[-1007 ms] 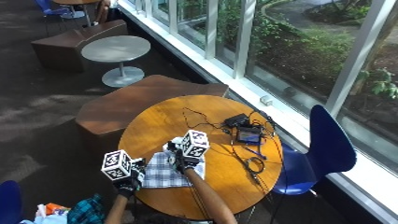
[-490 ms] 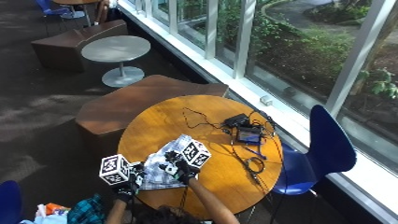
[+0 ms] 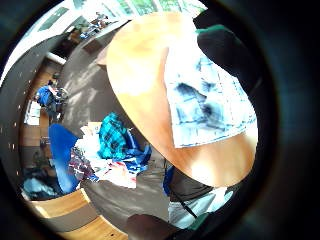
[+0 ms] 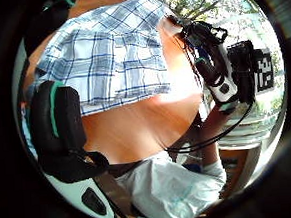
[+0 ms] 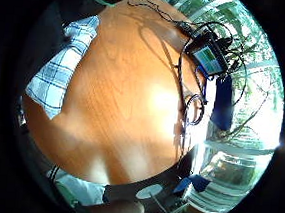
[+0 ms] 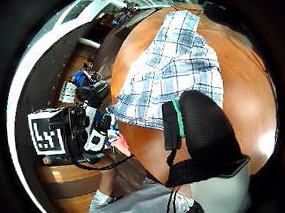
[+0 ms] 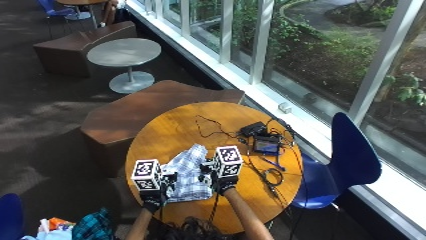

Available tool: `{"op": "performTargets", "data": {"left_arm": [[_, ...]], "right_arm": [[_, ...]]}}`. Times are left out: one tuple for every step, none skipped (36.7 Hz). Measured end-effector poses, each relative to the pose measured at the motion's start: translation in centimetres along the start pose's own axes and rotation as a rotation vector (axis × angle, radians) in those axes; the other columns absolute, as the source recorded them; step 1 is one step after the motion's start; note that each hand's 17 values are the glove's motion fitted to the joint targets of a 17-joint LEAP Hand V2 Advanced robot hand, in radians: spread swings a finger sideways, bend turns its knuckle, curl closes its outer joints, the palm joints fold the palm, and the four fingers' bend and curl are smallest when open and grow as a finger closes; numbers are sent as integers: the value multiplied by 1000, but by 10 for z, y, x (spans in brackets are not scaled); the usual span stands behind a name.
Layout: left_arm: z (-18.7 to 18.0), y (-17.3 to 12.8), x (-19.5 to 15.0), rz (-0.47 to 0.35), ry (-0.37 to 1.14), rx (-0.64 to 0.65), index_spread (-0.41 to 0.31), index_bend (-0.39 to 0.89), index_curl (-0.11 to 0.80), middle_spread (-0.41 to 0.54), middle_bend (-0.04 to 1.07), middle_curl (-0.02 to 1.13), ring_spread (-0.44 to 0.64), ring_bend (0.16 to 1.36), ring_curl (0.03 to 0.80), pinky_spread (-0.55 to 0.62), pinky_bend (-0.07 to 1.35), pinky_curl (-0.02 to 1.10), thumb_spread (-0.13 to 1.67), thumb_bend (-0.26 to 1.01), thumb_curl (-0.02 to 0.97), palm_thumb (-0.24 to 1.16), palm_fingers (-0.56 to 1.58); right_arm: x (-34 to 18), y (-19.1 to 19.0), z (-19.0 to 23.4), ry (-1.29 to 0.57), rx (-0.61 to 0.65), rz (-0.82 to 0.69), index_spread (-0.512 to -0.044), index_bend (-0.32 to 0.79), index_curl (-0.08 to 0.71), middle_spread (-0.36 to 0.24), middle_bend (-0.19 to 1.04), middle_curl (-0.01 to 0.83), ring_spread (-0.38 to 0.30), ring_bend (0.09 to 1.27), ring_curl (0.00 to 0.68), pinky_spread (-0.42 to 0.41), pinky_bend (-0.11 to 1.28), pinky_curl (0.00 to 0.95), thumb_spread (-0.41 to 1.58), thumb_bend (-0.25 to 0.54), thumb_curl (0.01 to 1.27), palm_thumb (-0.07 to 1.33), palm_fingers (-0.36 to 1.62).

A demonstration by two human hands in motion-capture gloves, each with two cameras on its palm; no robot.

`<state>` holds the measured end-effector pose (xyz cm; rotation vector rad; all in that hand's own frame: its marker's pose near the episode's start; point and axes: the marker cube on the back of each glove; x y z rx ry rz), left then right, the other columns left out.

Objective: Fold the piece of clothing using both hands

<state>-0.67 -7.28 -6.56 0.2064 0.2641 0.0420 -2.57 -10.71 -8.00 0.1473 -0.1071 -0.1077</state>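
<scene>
While the plaid garment (image 7: pixel 188 172) lies between them, left hand (image 7: pixel 154 196) and right hand (image 7: pixel 225 183) grip its edges; no writing is legible.

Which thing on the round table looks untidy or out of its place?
The plaid cloth lies askew between the left hand and right hand, one corner sticking out toward the table's middle. A loose tangle of cables sprawls around a small device on the window side.
</scene>
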Motion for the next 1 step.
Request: {"op": "performTargets", "data": {"left_arm": [[0, 1, 1, 2, 4, -4, -127, 149, 358, -52, 169, 402, 91, 479, 330, 260, 304, 363, 1525, 208, 296, 437, 526]], "right_arm": [[0, 0, 0, 1, 4, -1, -297, 209, 258, -47, 284, 432, 60, 319, 329, 188, 448, 362, 1225, -20, 453, 559, 395]]}}
